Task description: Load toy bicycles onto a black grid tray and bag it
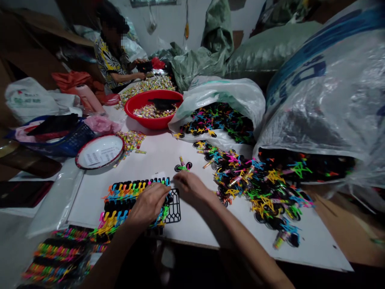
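Observation:
My left hand (152,202) lies over rows of small coloured toy bicycles (120,194) set in a black plastic rack (174,210). Its fingers are closed round a bicycle near the rack's right end. My right hand (190,184) is just right of it, past the rack's far corner, with fingers bent together; what they pinch, if anything, is hidden. A green toy bicycle with a candy tube (182,164) lies right beyond those fingers. The rack's right end shows bare black lattice.
Loose toy bicycles (270,180) pile on the right, spilling from white sacks (252,90). A red basin (153,122) of candy tubes, a white enamel dish (100,152) and a blue basket (69,138) stand farther off. Packed bicycles (57,251) lie lower left. Another person (111,60) sits at the back.

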The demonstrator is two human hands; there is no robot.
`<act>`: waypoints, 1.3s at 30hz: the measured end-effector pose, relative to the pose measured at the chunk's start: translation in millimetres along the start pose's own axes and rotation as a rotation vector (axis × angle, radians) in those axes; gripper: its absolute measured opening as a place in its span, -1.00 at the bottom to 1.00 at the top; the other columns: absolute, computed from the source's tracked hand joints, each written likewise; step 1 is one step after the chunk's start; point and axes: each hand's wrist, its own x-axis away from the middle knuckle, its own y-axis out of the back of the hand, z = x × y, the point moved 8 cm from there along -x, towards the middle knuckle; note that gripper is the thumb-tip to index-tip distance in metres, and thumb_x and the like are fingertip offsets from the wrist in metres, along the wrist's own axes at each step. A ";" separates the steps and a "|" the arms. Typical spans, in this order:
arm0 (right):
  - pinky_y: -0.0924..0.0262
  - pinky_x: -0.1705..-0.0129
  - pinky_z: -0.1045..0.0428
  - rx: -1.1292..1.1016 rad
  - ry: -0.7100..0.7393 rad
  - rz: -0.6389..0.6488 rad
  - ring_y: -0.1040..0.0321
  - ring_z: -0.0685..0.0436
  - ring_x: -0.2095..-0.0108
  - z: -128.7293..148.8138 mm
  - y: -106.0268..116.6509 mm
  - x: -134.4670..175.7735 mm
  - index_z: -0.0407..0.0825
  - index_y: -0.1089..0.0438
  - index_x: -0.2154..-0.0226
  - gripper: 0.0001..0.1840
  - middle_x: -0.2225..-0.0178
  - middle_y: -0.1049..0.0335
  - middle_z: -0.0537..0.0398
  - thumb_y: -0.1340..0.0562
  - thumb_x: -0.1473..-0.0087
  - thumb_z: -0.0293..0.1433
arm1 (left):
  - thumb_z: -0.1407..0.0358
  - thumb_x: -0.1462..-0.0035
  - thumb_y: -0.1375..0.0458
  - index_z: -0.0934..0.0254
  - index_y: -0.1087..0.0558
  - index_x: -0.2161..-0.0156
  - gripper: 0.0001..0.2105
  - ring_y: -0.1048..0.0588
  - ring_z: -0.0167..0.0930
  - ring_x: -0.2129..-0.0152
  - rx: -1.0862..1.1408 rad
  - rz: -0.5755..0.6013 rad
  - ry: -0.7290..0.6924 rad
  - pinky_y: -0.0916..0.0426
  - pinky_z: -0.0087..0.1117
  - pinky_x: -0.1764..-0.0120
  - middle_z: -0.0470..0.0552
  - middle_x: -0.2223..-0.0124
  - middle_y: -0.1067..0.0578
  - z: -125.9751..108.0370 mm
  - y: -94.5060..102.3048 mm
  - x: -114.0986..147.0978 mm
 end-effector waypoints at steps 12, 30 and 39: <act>-0.09 0.38 0.10 0.212 -0.136 0.012 -0.26 0.02 0.42 -63.3 59.7 -32.2 -0.11 -0.34 0.54 -0.85 0.44 -0.31 0.13 -0.21 -0.04 -0.54 | 0.37 -0.25 0.00 0.28 -0.43 0.22 -0.84 -0.49 -0.38 0.35 -0.049 -0.041 0.017 -0.38 -0.34 0.25 0.02 0.31 -0.53 7.3 3.1 -1.2; -0.05 0.44 0.07 -0.469 -0.251 -0.294 -0.17 -0.04 0.47 33.1 -58.4 67.1 -0.03 -0.19 0.48 -0.92 0.49 -0.21 0.13 -0.05 -0.02 -0.43 | 0.40 -0.22 0.03 0.29 -0.40 0.10 -0.79 -0.48 -0.33 0.26 -0.162 -0.059 0.065 -0.36 -0.27 0.15 0.03 0.22 -0.54 -34.8 17.1 38.5; -0.09 0.39 0.07 -0.025 -0.194 -0.113 -0.26 -0.09 0.37 47.4 -65.7 65.3 -0.04 -0.23 0.30 -0.84 0.35 -0.30 0.04 -0.01 -0.06 -0.54 | 0.40 -0.25 0.02 0.28 -0.43 0.19 -0.83 -0.47 -0.36 0.29 -0.242 -0.103 -0.043 -0.34 -0.27 0.10 -0.02 0.27 -0.54 -38.6 4.8 41.0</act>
